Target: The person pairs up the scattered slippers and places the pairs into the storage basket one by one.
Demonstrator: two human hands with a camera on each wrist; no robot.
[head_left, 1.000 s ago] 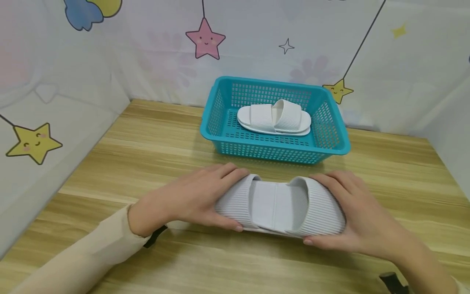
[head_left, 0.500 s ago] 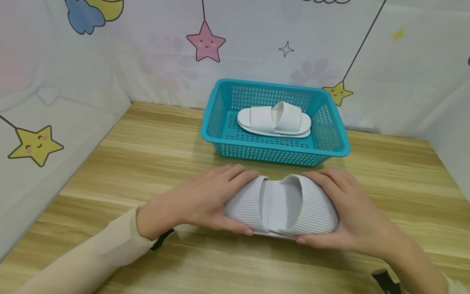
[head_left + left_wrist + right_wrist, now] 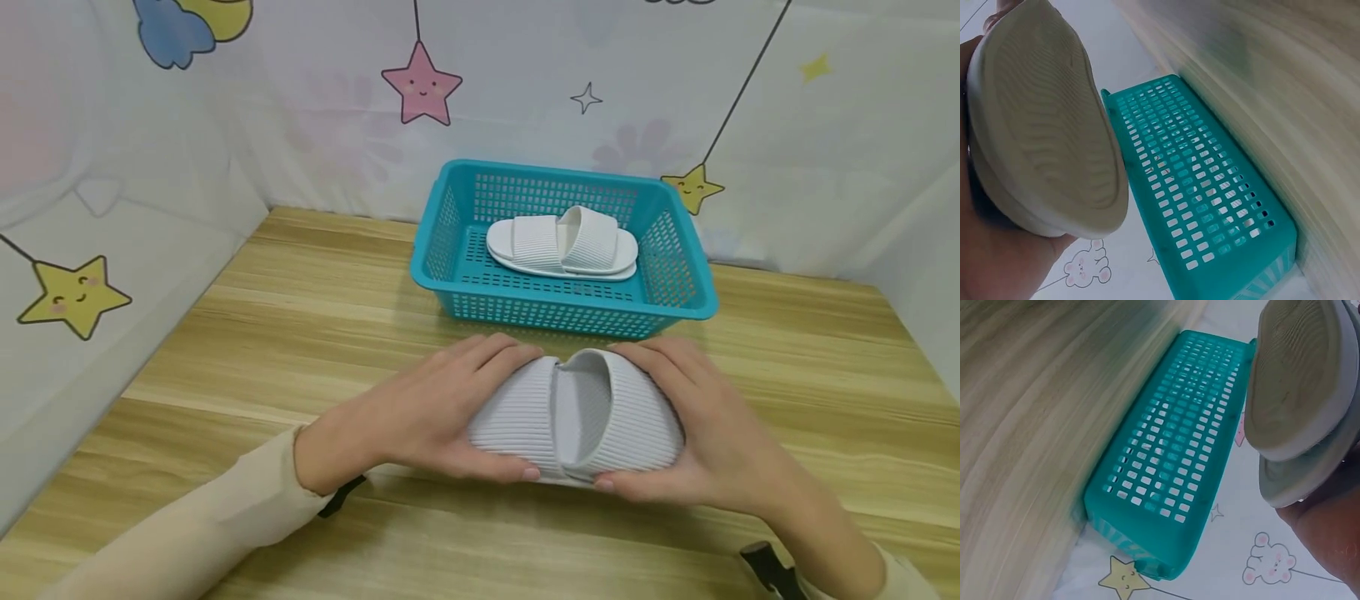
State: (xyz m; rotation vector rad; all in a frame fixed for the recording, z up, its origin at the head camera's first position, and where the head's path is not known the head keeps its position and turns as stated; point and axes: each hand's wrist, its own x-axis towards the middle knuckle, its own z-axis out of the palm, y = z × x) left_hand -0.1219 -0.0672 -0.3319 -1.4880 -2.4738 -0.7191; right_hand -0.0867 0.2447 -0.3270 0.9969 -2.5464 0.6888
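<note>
A pair of white ribbed slide slippers is held above the wooden table, one nested into the other. My left hand [image 3: 442, 417] grips the left slipper [image 3: 513, 421] across its strap, thumb along the near side and fingers over the far side. On the opposite end my right hand [image 3: 705, 442] grips the right slipper [image 3: 645, 417] the same way. The two straps nearly meet, with a narrow gap of insole between them. From below, the left wrist view shows a patterned sole [image 3: 1054, 119]; stacked soles [image 3: 1297, 375] appear in the right wrist view.
Behind the hands stands a teal perforated basket [image 3: 555, 298], with another nested pair of white slippers [image 3: 536, 242] lying inside. The wood-grain table [image 3: 300, 333] ends at a white cloth backdrop [image 3: 517, 50] printed with stars.
Both hands have come closer together, sliding the slippers further into each other, so the gap between the straps has narrowed. The basket and its slippers stay put.
</note>
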